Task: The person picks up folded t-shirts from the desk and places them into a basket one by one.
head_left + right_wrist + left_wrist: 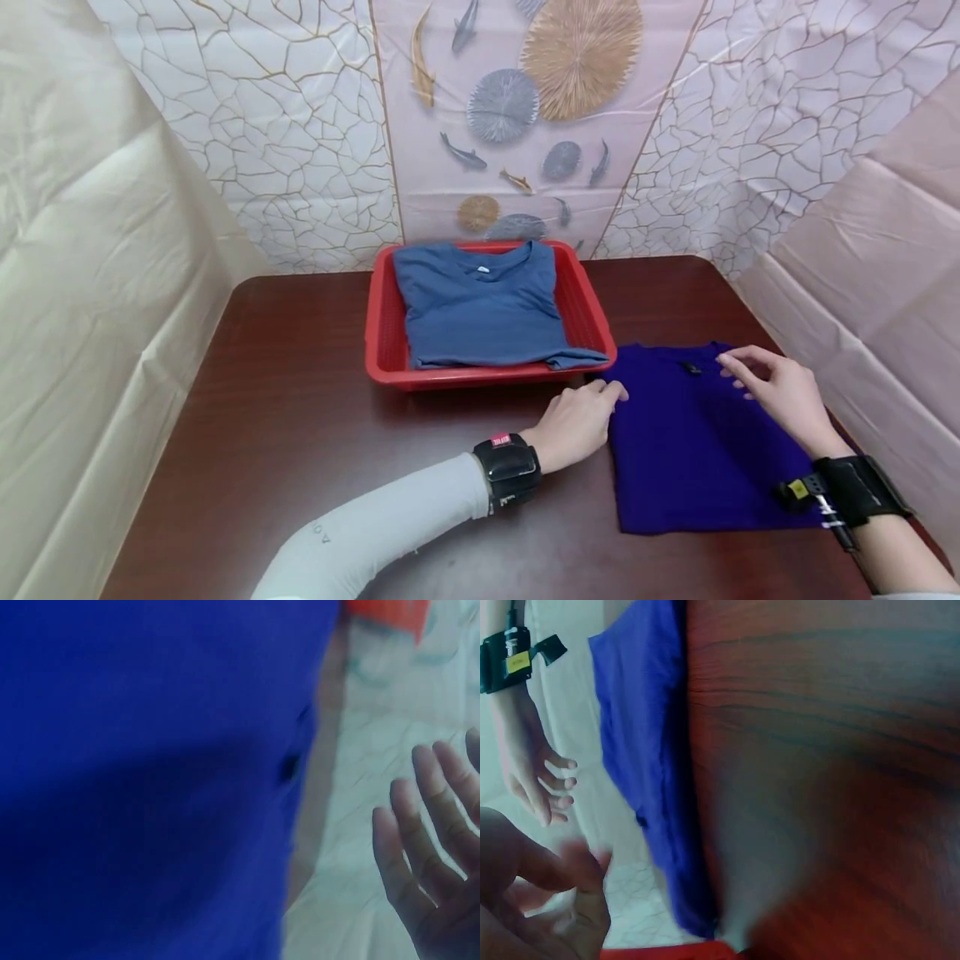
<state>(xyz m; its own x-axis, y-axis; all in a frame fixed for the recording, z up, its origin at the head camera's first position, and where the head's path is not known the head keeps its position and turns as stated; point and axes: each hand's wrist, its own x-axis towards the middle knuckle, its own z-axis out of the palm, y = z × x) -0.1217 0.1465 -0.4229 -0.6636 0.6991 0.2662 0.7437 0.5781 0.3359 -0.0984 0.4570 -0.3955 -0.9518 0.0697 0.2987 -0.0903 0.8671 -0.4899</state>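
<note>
Pale sleeve (390,518), foreground; purple shirt (682,450), flat on bench (300,400) beside red basket (465,379).
Left hand (576,423): fingers loosely bent, empty; right hand (786,396): fingers loosely spread, empty. I'd expect uneven lifting to skew the shirt, or the basket to snag its corner.

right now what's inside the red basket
A folded blue-grey T-shirt lies inside the red basket, a pale label at its neckline. Anything beneath it is covered and cannot be seen.
</note>
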